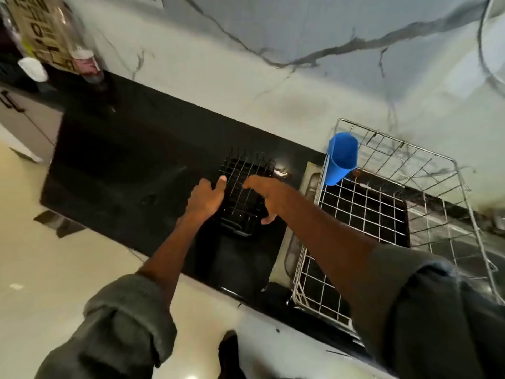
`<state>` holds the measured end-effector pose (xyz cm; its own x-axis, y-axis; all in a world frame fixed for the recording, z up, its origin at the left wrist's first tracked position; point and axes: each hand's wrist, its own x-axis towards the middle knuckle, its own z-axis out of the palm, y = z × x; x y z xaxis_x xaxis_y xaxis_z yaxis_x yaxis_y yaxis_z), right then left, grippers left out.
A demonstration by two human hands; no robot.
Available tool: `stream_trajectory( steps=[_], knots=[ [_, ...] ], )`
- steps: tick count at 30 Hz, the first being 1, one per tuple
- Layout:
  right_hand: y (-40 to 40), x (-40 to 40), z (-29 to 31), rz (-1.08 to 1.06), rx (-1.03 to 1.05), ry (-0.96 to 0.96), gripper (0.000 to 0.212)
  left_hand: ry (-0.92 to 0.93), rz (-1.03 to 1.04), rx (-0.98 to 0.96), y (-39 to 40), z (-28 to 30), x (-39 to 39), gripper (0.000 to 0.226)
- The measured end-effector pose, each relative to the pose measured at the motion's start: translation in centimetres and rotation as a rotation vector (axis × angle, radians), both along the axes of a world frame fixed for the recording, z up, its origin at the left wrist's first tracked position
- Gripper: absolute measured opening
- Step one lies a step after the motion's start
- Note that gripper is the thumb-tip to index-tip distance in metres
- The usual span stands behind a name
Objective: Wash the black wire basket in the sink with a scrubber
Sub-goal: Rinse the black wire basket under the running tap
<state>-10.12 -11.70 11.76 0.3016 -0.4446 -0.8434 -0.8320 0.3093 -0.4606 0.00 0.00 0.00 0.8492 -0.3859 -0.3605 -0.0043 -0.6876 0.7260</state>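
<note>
black wire basket on dark counter, centre of frame, flanked by two hands.
left hand is held at its left edge, fingers straight and released; right hand is spread over its right side, grasp not discernible. steel rack with blue cup is placed at right.

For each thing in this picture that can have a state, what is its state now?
black wire basket: on the black counter, between both hands, not in the sink.
left hand: open, at the basket's left side.
right hand: open, fingers spread over the basket.
blue cup: tilted, on the dish rack's corner.
dish rack: holds only the cup.
</note>
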Motion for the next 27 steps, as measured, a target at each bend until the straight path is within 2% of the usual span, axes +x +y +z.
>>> stream_trajectory(
  steps=[4,8,12,17,22,27],
  knots=[
    [-0.6,1.0,-2.1,-0.034,0.1,0.069,0.082,0.082,0.001,-0.043,-0.1,-0.5,0.2,0.052],
    [-1.4,2.0,-3.4,-0.004,0.071,0.065,0.058,0.089,0.055,-0.173,-0.9,-1.3,0.6,0.022],
    [-2.3,2.3,-2.5,-0.04,0.092,-0.012,0.053,0.036,0.088,-0.286,-0.9,0.4,0.6,0.017],
    [-2.5,0.0,2.4,-0.049,0.123,-0.222,0.045,-0.081,0.114,-0.394,-0.4,7.3,0.0,0.023],
    [-2.8,-5.9,9.1,-0.033,0.064,-0.457,0.001,-0.149,0.16,-0.513,-0.6,16.5,-4.4,0.02],
    [-4.0,-15.2,14.5,-0.069,-0.031,-0.64,0.007,-0.182,0.209,-0.62,-1.7,23.7,-13.0,0.016]
  ],
)
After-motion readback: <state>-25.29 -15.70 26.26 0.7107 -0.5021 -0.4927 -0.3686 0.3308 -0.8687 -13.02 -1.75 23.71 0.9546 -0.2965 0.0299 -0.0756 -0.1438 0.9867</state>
